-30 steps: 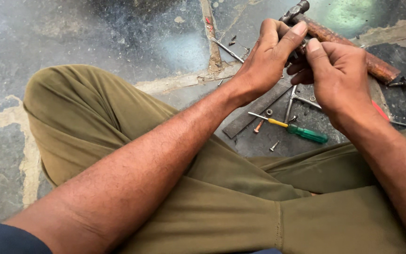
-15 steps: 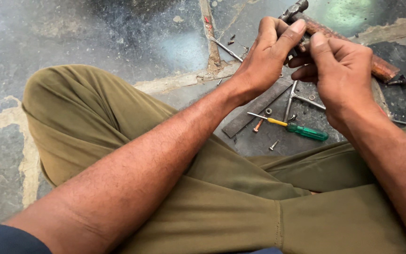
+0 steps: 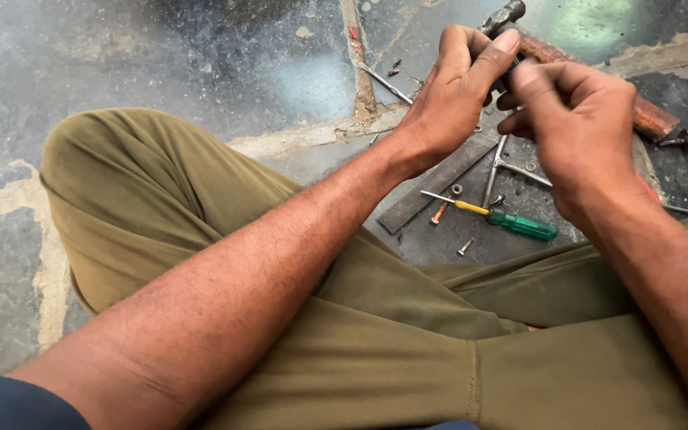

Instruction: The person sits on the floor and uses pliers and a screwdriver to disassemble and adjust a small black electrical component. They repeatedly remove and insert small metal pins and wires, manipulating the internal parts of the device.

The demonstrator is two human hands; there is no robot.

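At the left of the frame your bent knee in olive trousers (image 3: 145, 199) covers much of the stone floor (image 3: 161, 64), and your left forearm runs diagonally from the lower left up toward the upper right. Your left hand (image 3: 451, 91) sits in the upper middle-right, its grip closed around a small dark metal tool (image 3: 503, 16) whose rounded head pokes out above your fingertips near the top edge. Most of that tool is hidden inside your fingers, so its shape cannot be told.

Just right of it, your right hand (image 3: 579, 127) meets the left, fingertips touching the same dark piece; its grip is narrow and pinched, though what exactly the fingers pinch is hidden.

Below both hands, on the floor between your legs, lie a flat grey metal bar (image 3: 431, 187), a green-handled screwdriver (image 3: 511, 223) with a yellow collar, thin metal pliers (image 3: 503, 163), and a few loose screws (image 3: 465, 247). Behind your right hand a rusty brown pipe (image 3: 646, 115) slants toward the right edge.
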